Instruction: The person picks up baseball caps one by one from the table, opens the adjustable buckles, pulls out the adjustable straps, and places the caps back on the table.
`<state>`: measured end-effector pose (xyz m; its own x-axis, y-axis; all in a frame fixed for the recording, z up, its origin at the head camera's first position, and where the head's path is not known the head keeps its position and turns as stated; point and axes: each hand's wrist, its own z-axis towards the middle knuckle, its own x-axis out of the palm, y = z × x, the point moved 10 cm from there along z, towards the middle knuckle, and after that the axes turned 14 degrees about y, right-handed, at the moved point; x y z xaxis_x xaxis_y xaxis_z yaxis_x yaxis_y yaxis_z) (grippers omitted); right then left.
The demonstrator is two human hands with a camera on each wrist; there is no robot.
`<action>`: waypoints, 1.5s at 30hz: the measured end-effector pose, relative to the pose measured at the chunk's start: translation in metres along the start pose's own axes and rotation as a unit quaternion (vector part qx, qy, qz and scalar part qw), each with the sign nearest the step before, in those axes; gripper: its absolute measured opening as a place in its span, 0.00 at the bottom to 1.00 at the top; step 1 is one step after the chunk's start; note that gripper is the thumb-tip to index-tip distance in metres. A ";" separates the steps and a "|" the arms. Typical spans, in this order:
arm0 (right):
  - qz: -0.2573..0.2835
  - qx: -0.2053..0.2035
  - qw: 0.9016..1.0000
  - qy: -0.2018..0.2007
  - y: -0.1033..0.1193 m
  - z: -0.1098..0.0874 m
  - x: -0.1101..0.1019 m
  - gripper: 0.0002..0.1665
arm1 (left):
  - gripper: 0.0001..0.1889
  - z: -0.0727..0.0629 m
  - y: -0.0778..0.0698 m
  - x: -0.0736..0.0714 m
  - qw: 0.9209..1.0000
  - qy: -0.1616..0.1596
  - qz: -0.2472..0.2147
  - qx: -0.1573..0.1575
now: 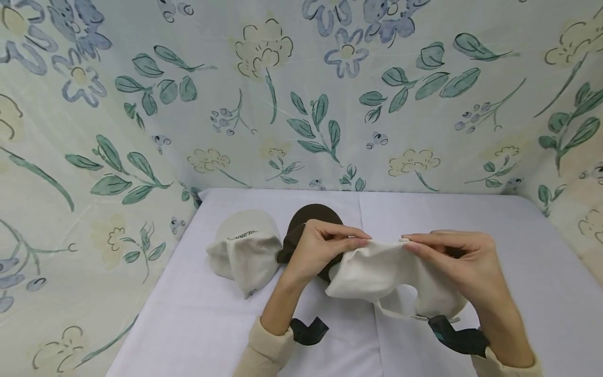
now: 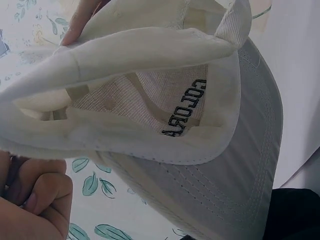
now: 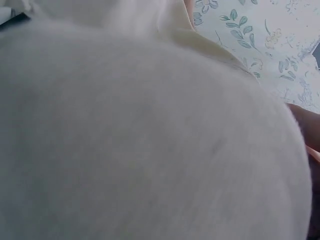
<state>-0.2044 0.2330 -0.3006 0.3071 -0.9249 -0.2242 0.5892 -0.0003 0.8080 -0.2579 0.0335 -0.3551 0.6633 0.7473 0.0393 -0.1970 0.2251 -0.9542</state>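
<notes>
A cream baseball cap point(image 1: 377, 269) is held up over the table between both hands. My left hand point(image 1: 315, 248) pinches its upper edge between thumb and fingers. On the right side of that same edge, my right hand point(image 1: 464, 256) has a pinch grip too. The left wrist view looks into the cap's opening, where dark lettering point(image 2: 187, 105) shows inside and the stitched brim point(image 2: 225, 185) points to the right. A narrow strap point(image 1: 388, 313) hangs at the cap's lower side in the head view. The cap's pale fabric point(image 3: 150, 135) fills most of the right wrist view.
Left on the white-covered table point(image 1: 188, 324) lies a pale cap point(image 1: 256, 256) with dark lettering, its fabric folded. Beside it a dark brown cap point(image 1: 316, 212) sits partly behind my left hand. Floral cloth point(image 1: 306, 104) hangs at the back and sides.
</notes>
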 end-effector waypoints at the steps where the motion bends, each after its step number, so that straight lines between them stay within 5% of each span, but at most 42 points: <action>1: -0.005 0.005 1.000 -0.003 0.000 0.000 0.000 0.14 | 0.07 0.000 0.000 0.000 1.000 0.000 -0.002 -0.001; 7: -0.075 0.077 0.994 -0.029 -0.003 0.000 -0.001 0.11 | 0.07 -0.001 -0.001 -0.003 1.000 -0.008 0.012 0.000; 14: -0.098 0.121 0.985 -0.072 -0.006 -0.001 -0.007 0.08 | 0.08 -0.005 -0.007 -0.006 1.000 -0.013 0.020 0.012; 32: -0.128 0.152 0.970 -0.143 -0.010 -0.006 -0.021 0.10 | 0.10 -0.009 -0.014 -0.003 0.999 -0.003 0.033 0.013; 39: -0.138 0.194 0.955 -0.178 -0.013 -0.012 -0.027 0.11 | 0.13 -0.009 -0.021 0.001 0.997 0.013 0.062 0.031; 45: -0.119 0.187 0.957 -0.186 -0.013 -0.013 -0.028 0.11 | 0.10 -0.008 -0.022 0.001 0.996 0.003 0.081 0.024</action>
<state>-0.2106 0.2636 -0.3118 -0.1308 -0.9528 -0.2740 0.2792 -0.3005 0.9120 -0.2471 0.0243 -0.3364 0.6244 0.7724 -0.1159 -0.3367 0.1322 -0.9323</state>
